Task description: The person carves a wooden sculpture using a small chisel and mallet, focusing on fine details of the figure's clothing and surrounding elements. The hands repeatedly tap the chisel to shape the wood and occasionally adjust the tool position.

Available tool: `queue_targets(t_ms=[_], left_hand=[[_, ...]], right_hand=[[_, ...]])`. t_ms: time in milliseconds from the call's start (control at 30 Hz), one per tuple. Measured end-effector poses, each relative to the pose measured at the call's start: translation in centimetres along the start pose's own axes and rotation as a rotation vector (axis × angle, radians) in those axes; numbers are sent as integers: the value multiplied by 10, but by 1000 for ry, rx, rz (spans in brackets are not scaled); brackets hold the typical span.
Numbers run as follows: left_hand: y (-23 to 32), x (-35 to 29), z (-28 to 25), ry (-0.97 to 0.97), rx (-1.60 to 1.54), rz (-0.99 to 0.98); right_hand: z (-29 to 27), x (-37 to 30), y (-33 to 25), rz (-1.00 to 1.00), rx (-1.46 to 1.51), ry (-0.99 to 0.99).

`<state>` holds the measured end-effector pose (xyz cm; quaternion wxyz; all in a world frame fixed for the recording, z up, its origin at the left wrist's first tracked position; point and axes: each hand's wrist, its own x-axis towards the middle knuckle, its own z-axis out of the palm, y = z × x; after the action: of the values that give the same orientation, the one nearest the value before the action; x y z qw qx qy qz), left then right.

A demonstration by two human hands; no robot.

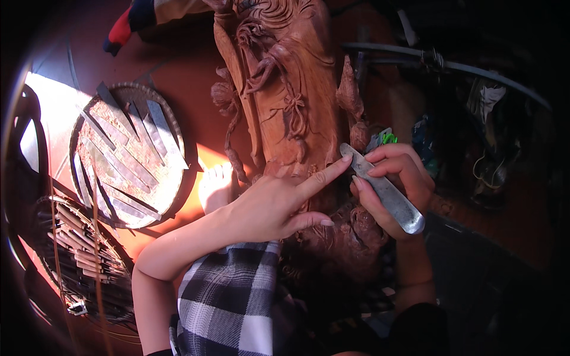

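My right hand (401, 184) grips a flat steel chisel blade (389, 199) with rounded ends, held at a slant between thumb and fingers. My left hand (279, 204) reaches across from the left. Its index finger is stretched out, and the fingertip touches or nearly touches the blade's far end. The left thumb points out, apart from the index finger; the other fingers are mostly hidden beneath the hand. Under both hands lies a large reddish-brown wood carving (297, 89) with robe folds, a knotted cord and deeply cut detail. Its near part is in shadow.
On the left, a round woven tray (183, 148) holds several flat metal blades. Nearer me, a basket (127, 258) is packed with wooden-handled tools. A bare foot (215, 185) is beside the carving. Checked cloth (228, 291) covers my lap. A curved metal bar (475, 68) crosses the dark right side.
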<state>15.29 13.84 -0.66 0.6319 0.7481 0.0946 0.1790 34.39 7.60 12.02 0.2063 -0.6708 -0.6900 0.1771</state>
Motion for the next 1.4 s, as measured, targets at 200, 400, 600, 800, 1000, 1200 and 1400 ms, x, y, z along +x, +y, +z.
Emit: queue_targets(t_ms=[200, 400, 600, 800, 1000, 1200, 1400], left_hand=[[-3, -1, 5, 56, -95, 135], [-6, 0, 8, 68, -121, 182], [-6, -1, 7, 62, -110, 149], [-11, 1, 9, 99, -153, 134], [-11, 0, 9, 127, -72, 108], [-13, 0, 11, 67, -228, 143], [-14, -5, 14, 55, -203, 112]], right_hand=[[1, 12, -9, 57, -36, 41], [0, 11, -5, -74, -42, 45], [10, 16, -5, -69, -4, 84], [18, 19, 0, -88, -45, 94], [23, 23, 0, -75, -95, 104], [21, 24, -5, -70, -117, 100], [20, 24, -6, -84, -136, 52]])
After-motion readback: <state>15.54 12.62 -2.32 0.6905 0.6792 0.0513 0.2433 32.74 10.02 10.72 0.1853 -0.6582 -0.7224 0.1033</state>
